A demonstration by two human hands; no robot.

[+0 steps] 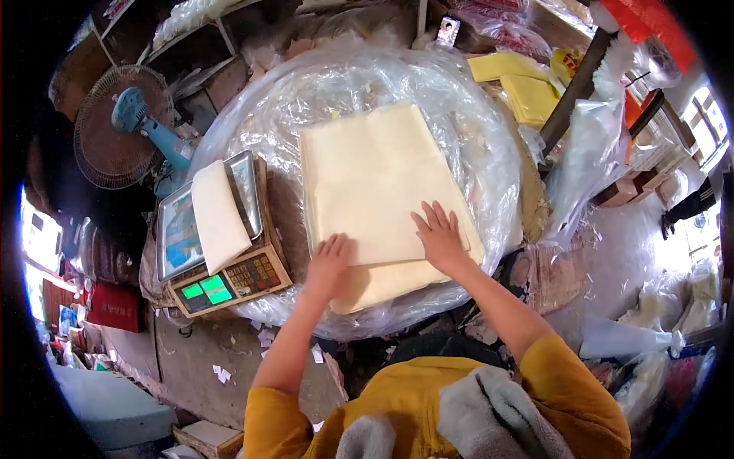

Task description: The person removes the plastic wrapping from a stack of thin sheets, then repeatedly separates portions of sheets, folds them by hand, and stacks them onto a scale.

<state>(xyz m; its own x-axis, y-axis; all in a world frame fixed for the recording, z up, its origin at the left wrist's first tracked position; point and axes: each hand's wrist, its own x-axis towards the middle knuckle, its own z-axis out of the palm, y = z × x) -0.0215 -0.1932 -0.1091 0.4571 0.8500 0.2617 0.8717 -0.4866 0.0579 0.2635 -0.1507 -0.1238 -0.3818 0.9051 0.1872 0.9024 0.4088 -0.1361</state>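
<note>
While both arms reach forward, we look down on a round table (pixel 489 168) wrapped in crinkled clear plastic. Fan (pixel 131 115) stands beyond it at far left, blue neck and head, round wire grille. We see the work on the table straight ahead of the body: a large cream sheet (pixel 375 183), lying flat, slightly turned, its far edge near the table's middle. Under it, a second sheet (pixel 390 283) sticks out along the near edge; we cannot tell how many layers there are.

Left of these we get a scale (pixel 237 279), near the table's left edge, keypad side toward the person. Its metal pan (pixel 245 183) carries a folded cream piece (pixel 218 214), set aslant and overhanging the near rim. Yellow packs (pixel 527 96) lie at upper right, past the plastic.

We mark the right hand (pixel 440 233) open, palm down, fingers spread on the top sheet near its right near corner. Left hand (pixel 331 264) also lies open, palm down, fingers close together, on the near left corner. Neither grips anything we can see.

Smaller stuff: lit green display (pixel 216 289) on the scale, digits unreadable to us; phone (pixel 448 31) upright at the back; white scraps (pixel 222 374) on the floor.
</note>
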